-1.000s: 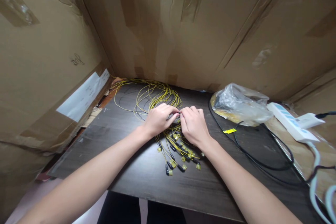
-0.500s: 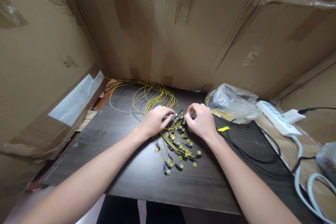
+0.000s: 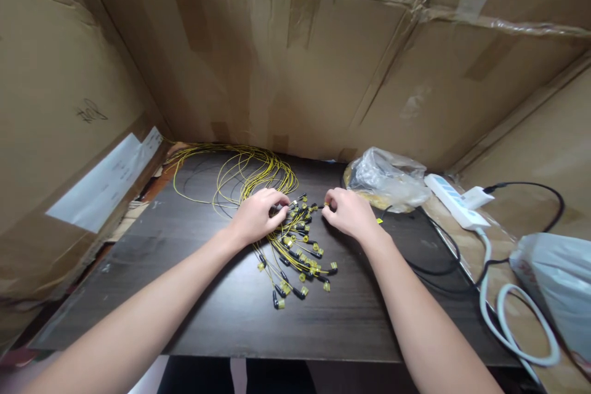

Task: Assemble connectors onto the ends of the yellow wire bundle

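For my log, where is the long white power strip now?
The power strip lies right of centre in the head view, just right of the crumpled clear plastic bag.

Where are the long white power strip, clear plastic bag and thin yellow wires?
Long white power strip (image 3: pixel 453 202), head view: upper face.
Clear plastic bag (image 3: pixel 386 177), head view: crumpled middle.
Thin yellow wires (image 3: pixel 271 173), head view: looped bundle.

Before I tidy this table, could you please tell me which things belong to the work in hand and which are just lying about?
Likely in the work:
yellow wires, by the left hand
black-and-yellow connectors, some near the right hand

Apparently lying about:
clear plastic bag
white power strip
white cable
pale bag, far right
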